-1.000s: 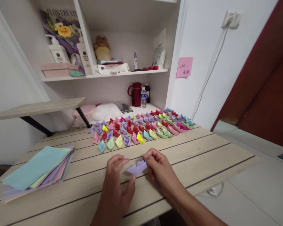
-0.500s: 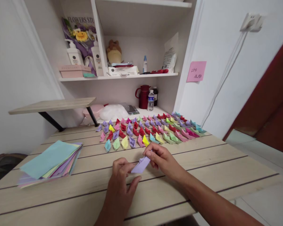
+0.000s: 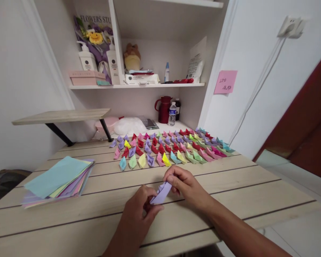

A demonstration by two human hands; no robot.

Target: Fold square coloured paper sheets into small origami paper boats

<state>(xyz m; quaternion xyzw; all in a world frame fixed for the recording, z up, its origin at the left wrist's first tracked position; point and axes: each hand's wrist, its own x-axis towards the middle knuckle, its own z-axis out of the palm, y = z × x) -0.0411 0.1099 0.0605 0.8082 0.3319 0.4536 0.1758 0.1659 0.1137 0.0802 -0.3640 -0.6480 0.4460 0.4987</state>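
A lilac folded paper boat (image 3: pixel 161 193) is held above the near part of the table, slanting down to the left. My right hand (image 3: pixel 186 184) pinches its upper right end between thumb and fingers. My left hand (image 3: pixel 139 208) has its fingers and thumb closed around the lower left end. Folded layers show along the boat's upper edge. Just beyond my hands stand rows of small paper boats in many colours, among them a bright yellow boat (image 3: pixel 166 159) and a light blue boat (image 3: pixel 122 164) in the nearest row.
On the left lies a fanned stack of coloured paper (image 3: pixel 56 176). Behind it a small wooden riser (image 3: pixel 61 116) stands on black legs. A red jug (image 3: pixel 164 110) and a water bottle (image 3: pixel 172 114) are at the back, below a shelf (image 3: pixel 139 86).
My left fingers and thumb have closed in on the lower end of the paper boat, which has tilted more steeply. My right hand keeps its pinch. The view has shifted slightly.
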